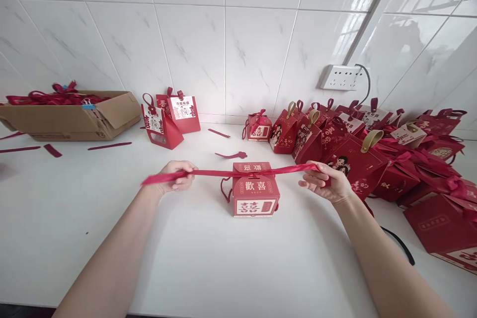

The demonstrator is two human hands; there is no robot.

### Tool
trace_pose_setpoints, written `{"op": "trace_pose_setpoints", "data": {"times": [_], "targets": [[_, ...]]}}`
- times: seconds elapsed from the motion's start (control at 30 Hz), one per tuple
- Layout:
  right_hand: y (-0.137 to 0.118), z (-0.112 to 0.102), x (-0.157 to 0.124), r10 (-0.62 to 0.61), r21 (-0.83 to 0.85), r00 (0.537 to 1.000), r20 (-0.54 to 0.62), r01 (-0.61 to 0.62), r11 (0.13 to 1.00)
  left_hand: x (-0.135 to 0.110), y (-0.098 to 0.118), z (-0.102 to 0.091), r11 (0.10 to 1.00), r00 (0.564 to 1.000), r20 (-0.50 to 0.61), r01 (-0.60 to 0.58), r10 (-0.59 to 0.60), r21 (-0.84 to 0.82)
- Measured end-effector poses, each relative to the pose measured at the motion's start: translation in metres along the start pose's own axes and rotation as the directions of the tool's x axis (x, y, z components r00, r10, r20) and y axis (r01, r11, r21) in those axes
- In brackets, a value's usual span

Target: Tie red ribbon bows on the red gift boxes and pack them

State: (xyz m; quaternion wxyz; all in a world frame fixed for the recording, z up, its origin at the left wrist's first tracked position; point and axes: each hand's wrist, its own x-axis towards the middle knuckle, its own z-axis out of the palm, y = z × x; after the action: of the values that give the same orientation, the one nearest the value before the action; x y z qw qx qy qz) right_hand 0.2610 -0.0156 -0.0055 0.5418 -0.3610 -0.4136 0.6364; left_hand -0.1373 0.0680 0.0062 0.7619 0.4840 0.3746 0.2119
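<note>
A small red gift box [255, 194] with white characters stands on the white counter [208, 253] in front of me. A red ribbon [219, 173] runs taut across its top, knotted at the middle. My left hand [178, 175] is closed on the ribbon's left part, with the loose end sticking out past it to the left. My right hand [325, 181] pinches the ribbon's right end between thumb and fingers, the other fingers spread. Both hands are level with the box top, one on each side.
Several red gift boxes and bags [391, 159] are piled along the right, by a wall socket [342, 77]. A cardboard carton [70, 119] with red ribbons sits at the back left, two red bags [167, 119] beside it. Loose ribbon pieces [231, 155] lie on the counter.
</note>
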Motion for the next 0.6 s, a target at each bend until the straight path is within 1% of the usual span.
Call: {"op": "trace_pose_setpoints", "data": {"times": [0.07, 0.13, 0.2, 0.27, 0.37, 0.5, 0.6], "targets": [[-0.002, 0.003, -0.001, -0.042, -0.011, 0.999, -0.022, 0.042, 0.999, -0.002, 0.0, -0.004, 0.99, 0.997, 0.002, -0.074, 0.075, -0.121], [-0.004, 0.007, -0.001, -0.079, -0.015, 0.996, -0.036, 0.079, 0.997, -0.006, 0.002, -0.004, 0.954, 0.986, -0.031, -0.169, 0.166, -0.25], [-0.005, 0.01, -0.002, -0.116, -0.012, 0.992, -0.051, 0.115, 0.993, -0.009, 0.003, -0.001, 0.893, 0.966, -0.105, -0.26, 0.238, -0.367], [-0.006, 0.013, -0.002, -0.15, 0.006, 0.986, -0.072, 0.151, 0.989, -0.012, 0.006, 0.003, 0.824, 0.938, -0.199, -0.344, 0.283, -0.45], [-0.008, 0.015, -0.003, -0.176, 0.076, 0.977, -0.118, 0.186, 0.98, -0.013, 0.008, 0.009, 0.733, 0.89, -0.309, -0.453, 0.336, -0.507], [-0.009, 0.014, -0.004, -0.192, 0.186, 0.97, -0.152, 0.219, 0.958, -0.01, 0.008, 0.013, 0.622, 0.838, -0.368, -0.545, 0.402, -0.562], [-0.01, 0.012, -0.006, -0.217, 0.201, 0.962, -0.164, 0.248, 0.948, -0.008, 0.008, 0.015, 0.507, 0.786, -0.442, -0.617, 0.432, -0.602]]}}
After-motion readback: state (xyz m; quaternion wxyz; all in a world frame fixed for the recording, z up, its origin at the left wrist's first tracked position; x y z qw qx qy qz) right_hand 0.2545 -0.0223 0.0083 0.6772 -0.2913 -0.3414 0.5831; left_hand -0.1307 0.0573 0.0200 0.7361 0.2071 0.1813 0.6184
